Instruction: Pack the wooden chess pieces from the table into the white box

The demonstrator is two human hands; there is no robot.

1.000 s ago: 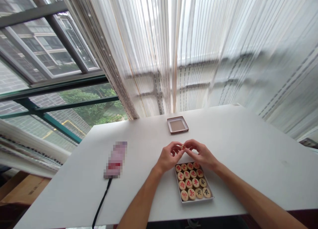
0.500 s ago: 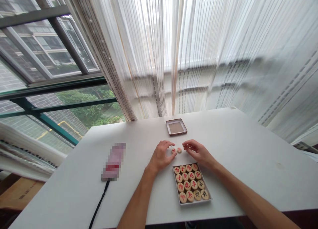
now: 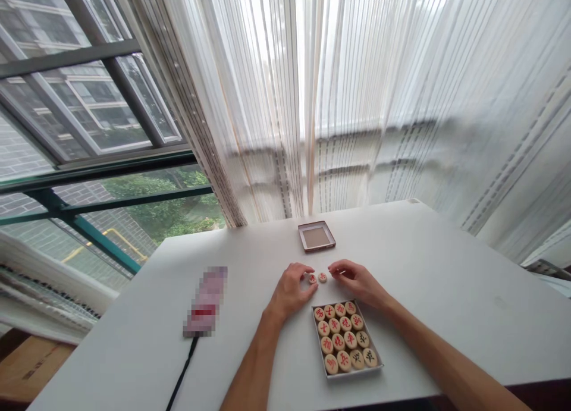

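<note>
Two round Chinese chess pieces with red characters lie side by side on the white table. The left chess piece [image 3: 313, 278] sits between the curled thumb and forefinger of my left hand [image 3: 292, 287], which close around its edge. Just right of it is the second chess piece [image 3: 322, 277], face up. My right hand [image 3: 354, 280] is beside that piece, fingertips pinched together; whatever they hold is hidden. Nearer to me, between my forearms, an open box [image 3: 348, 339] contains rows of chess pieces, mostly red-marked, with several black-marked ones at its lower right.
A shallow box lid [image 3: 316, 237] lies inner side up beyond my hands. To the left is a blurred pink item [image 3: 207, 304] with a black cord [image 3: 182, 372]. Sheer curtains [image 3: 357, 102] hang behind the white table [image 3: 423, 250], and a window is at the left.
The whole view has shifted slightly, so the table and hands appear lower. Both hands stay around the two loose chess pieces, with little visible movement of the fingers.
</note>
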